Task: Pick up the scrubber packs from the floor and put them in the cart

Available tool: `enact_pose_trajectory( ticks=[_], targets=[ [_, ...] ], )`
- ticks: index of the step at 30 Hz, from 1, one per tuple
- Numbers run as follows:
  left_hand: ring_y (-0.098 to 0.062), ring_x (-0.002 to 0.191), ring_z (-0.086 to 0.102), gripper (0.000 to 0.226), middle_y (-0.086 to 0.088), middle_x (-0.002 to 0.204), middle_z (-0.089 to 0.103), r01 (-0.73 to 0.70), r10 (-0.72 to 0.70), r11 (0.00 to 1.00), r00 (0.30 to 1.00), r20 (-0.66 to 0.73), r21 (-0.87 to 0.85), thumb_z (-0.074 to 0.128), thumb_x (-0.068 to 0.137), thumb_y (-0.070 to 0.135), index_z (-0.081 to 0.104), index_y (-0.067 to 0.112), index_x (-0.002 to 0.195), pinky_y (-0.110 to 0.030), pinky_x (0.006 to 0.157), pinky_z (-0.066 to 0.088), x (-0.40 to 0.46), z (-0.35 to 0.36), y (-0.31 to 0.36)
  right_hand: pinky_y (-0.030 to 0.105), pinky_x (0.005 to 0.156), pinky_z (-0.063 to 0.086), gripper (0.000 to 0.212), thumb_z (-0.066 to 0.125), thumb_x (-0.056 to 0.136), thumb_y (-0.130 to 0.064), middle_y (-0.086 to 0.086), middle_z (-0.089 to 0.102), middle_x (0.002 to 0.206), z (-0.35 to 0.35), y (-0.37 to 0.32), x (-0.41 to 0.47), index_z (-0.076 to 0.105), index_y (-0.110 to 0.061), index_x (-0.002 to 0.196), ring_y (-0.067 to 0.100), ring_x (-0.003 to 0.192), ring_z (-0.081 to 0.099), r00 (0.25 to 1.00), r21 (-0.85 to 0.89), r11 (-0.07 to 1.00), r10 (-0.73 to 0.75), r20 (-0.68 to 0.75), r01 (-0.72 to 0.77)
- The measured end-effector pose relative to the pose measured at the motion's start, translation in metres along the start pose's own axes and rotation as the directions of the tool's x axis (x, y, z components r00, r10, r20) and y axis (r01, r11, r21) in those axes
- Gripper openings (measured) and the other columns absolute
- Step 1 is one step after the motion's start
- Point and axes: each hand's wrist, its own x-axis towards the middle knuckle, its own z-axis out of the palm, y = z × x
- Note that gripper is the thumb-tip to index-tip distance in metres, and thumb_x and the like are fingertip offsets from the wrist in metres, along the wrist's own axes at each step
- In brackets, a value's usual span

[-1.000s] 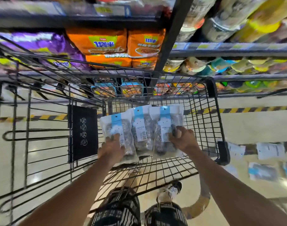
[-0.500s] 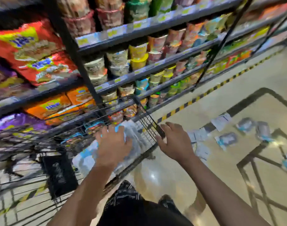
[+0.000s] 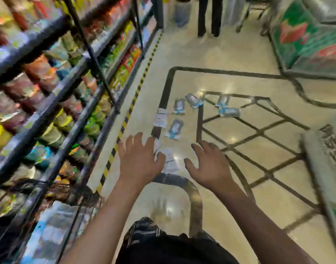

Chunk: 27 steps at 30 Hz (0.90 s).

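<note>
Both hands have left the cart, now blurred at the lower left, and reach out over the floor. Scrubber packs lie scattered ahead; the nearest pack lies between the hands, long axis pointing away, just beside the left hand. The right hand is slightly farther. Both are spread and empty.

We see a glossy, polished stone-like floor throwing back light spots. The scrubber packs lying on that floor look like shiny clear plastic with paper cards. Left of them, the shelf frame looks like dark matt metal.
</note>
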Motion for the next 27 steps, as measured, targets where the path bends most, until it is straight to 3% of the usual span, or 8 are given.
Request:
enact_pose_trajectory(
  ticks=[4, 7, 10, 14, 19, 23, 27],
  targets=[
    [-0.041, 0.145, 0.036, 0.083, -0.017, 0.156, 0.042, -0.182, 0.183, 0.983, 0.981, 0.066, -0.017, 0.022, 0.081, 0.061, 0.053, 0.022, 0.147, -0.063, 0.117, 0.023, 0.037, 0.019, 0.072, 0.049, 0.097, 0.052, 0.063, 0.048, 0.09, -0.057, 0.017, 0.068, 0.13, -0.005, 0.07, -0.011, 0.07, -0.01, 0.127, 0.042, 0.112, 0.065, 0.983, 0.027, 0.983, 0.182, -0.024, -0.182],
    [-0.041, 0.141, 0.039, 0.085, -0.018, 0.152, 0.046, -0.27, 0.27, 0.963, 0.958, 0.099, -0.016, 0.019, 0.08, 0.063, 0.054, 0.021, 0.146, -0.061, 0.115, 0.026, 0.068, 0.035, 0.115, 0.05, 0.11, 0.044, 0.075, 0.037, 0.089, -0.065, 0.014, 0.06, 0.144, -0.013, 0.105, -0.009, 0.061, -0.015, 0.14, 0.04, 0.132, 0.054, 0.939, 0.025, 0.939, 0.342, 0.023, -0.343],
    [-0.04, 0.142, 0.038, 0.079, -0.015, 0.154, 0.045, -0.323, 0.323, 0.946, 0.933, 0.155, -0.027, 0.025, 0.084, 0.062, 0.052, 0.024, 0.147, -0.058, 0.116, 0.027, 0.109, 0.047, 0.151, 0.048, 0.114, 0.039, 0.077, 0.034, 0.088, -0.068, 0.009, 0.052, 0.153, -0.021, 0.137, 0.013, 0.054, -0.022, 0.147, 0.037, 0.141, 0.044, 0.891, 0.025, 0.892, 0.45, 0.059, -0.452],
    [-0.038, 0.142, 0.038, 0.071, -0.01, 0.154, 0.044, -0.354, 0.35, 0.935, 0.915, 0.202, -0.017, 0.031, 0.087, 0.06, 0.049, 0.026, 0.147, -0.058, 0.115, 0.028, 0.181, 0.06, 0.187, 0.046, 0.116, 0.036, 0.065, 0.047, 0.093, -0.062, 0.002, 0.045, 0.159, -0.029, 0.183, 0.075, 0.051, -0.028, 0.148, 0.033, 0.146, 0.038, 0.865, 0.008, 0.867, 0.496, 0.081, -0.498],
    [-0.044, 0.129, 0.054, 0.07, -0.018, 0.14, 0.058, -0.385, 0.392, 0.92, 0.902, 0.182, -0.072, 0.034, 0.084, 0.056, 0.062, 0.018, 0.135, -0.063, 0.106, 0.039, 0.299, 0.059, 0.228, 0.048, 0.116, 0.039, 0.066, 0.047, 0.094, -0.061, 0.006, 0.047, 0.158, -0.049, 0.233, 0.187, 0.051, -0.024, 0.149, 0.037, 0.144, 0.04, 0.852, -0.015, 0.855, 0.518, 0.079, -0.519],
    [-0.037, 0.148, 0.029, 0.067, -0.012, 0.161, 0.033, -0.387, 0.399, 0.917, 0.893, 0.208, -0.094, 0.034, 0.095, 0.057, 0.037, 0.024, 0.153, -0.057, 0.119, 0.022, 0.397, 0.045, 0.26, 0.045, 0.117, 0.035, 0.065, 0.052, 0.097, -0.055, 0.008, 0.045, 0.159, -0.071, 0.27, 0.262, 0.049, -0.02, 0.151, 0.035, 0.146, 0.038, 0.837, -0.031, 0.838, 0.545, 0.049, -0.544],
    [-0.039, 0.147, 0.032, 0.057, -0.011, 0.158, 0.04, -0.4, 0.405, 0.914, 0.89, 0.209, -0.068, 0.043, 0.099, 0.053, 0.044, 0.024, 0.148, -0.059, 0.12, 0.024, 0.475, 0.041, 0.288, 0.043, 0.117, 0.034, 0.068, 0.047, 0.1, -0.056, 0.007, 0.04, 0.162, -0.081, 0.311, 0.312, 0.044, -0.017, 0.155, 0.033, 0.147, 0.036, 0.81, -0.081, 0.815, 0.58, 0.09, -0.574]
  ],
)
